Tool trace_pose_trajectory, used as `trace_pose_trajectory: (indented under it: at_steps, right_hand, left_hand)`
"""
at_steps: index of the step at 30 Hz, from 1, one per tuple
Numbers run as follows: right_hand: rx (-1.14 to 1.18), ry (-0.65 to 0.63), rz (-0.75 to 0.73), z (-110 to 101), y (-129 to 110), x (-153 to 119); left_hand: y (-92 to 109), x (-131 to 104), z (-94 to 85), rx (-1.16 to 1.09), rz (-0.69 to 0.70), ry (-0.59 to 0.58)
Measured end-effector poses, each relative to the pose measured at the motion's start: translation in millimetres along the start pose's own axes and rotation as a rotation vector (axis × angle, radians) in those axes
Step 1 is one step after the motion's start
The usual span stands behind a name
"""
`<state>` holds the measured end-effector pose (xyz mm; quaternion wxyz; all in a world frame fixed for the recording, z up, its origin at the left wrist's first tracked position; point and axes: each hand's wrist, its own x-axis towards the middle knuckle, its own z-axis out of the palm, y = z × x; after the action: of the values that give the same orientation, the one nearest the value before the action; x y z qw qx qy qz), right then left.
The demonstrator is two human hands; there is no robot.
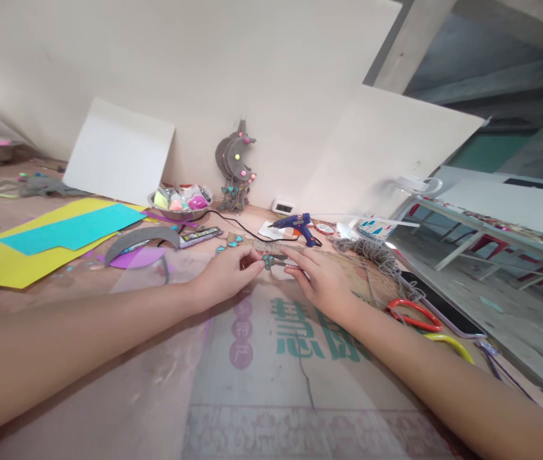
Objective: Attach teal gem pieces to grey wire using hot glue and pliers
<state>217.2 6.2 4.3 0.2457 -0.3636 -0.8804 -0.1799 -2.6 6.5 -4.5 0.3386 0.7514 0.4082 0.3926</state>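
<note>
At mid-frame, the left hand (227, 276) is pinching a small teal-beaded piece (267, 260); the right hand (320, 280) is resting bent fingers by the piece's right side, grip unclear. Adjusting is seemingly going on, the next move calling for steady fingertips

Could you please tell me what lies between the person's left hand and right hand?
The head view shows a small grey piece with teal spots between the left hand and the right hand.
</note>
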Motion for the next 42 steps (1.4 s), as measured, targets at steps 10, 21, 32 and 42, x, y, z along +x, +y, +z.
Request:
trace_pose_trajectory:
  at_steps: [10,21,32,42]
  right_hand:
    - [0.067,-0.03,0.006,-0.7,-0.1,0.5]
    - [0.041,-0.003,0.031,-1.0,0.3,0.0]
    - [0.045,-0.019,-0.001,-2.8,-1.4,0.6]
    - [-0.005,-0.024,-0.025,-0.5,-0.1,-0.1]
  left_hand:
    - [-1.4,-0.4,-0.5,0.005,0.021,-0.018]
    - [-3.6,0.2,-0.4,-0.038,-0.007,0.008]
    - [-1.1,0.0,0.2,-0.022,0.018,-0.038]
    - [-1.8,0.2,0.8,-0.005,0.029,-0.06]
